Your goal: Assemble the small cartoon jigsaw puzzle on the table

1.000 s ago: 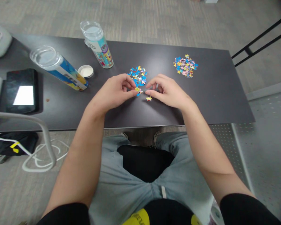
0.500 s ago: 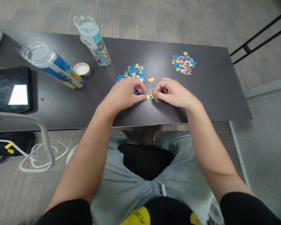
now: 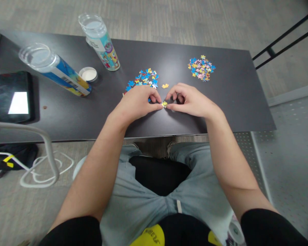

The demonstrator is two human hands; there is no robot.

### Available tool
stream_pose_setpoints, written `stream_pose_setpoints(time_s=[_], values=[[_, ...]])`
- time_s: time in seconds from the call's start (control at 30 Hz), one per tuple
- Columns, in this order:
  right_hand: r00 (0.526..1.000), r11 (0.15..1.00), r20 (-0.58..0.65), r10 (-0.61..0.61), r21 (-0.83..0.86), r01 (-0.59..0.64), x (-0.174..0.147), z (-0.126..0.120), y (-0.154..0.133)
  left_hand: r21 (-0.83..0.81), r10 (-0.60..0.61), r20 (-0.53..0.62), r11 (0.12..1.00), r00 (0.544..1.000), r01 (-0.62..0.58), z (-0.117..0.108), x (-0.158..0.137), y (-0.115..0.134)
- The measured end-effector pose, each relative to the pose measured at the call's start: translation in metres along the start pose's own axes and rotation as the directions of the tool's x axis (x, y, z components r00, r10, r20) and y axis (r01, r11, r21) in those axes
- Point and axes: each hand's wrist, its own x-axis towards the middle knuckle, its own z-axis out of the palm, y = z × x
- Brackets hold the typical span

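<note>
Yellow-patterned cardboard jigsaw piece [image 3: 164, 104] near the front of a dark rectangular table [image 3: 236, 90]. Left to right: loose multicoloured heap [image 3: 144, 76]; left hand [image 3: 141, 99] and right hand [image 3: 192, 99] narrowly pinching the piece, joining unclear; denser mixed heap [image 3: 201, 69], apparently unassembled.

Fingers [image 3: 157, 107] at yellow puzzle pieces [image 3: 164, 104], loose piles [image 3: 201, 69], dark table [image 3: 236, 99]

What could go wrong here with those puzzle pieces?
The small yellowish puzzle bit sits right at the thumb tips of the left hand and right hand, so uneven pressure could make it skid or twist. The left hand hides part of the scattered pile and might drag pieces about. The lone orange piece lies just beyond the fingers and could get nudged.
</note>
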Motion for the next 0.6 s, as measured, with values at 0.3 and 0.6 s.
stream_pose_setpoints(time_s=[0.3, 0.6], values=[[0.999, 1.000, 0.035, 0.003, -0.012, -0.002, -0.0018, -0.0015, 0.0000, -0.001, 0.010, -0.010, 1.000, 1.000, -0.010, 0.0024, 0.0002, 0.0028], [0.999, 1.000, 0.029, 0.016, 0.016, -0.016, -0.0019, 0.0006, 0.0070, -0.001, 0.018, 0.007, 1.000, 1.000, -0.018, 0.0014, 0.0004, 0.0050]])
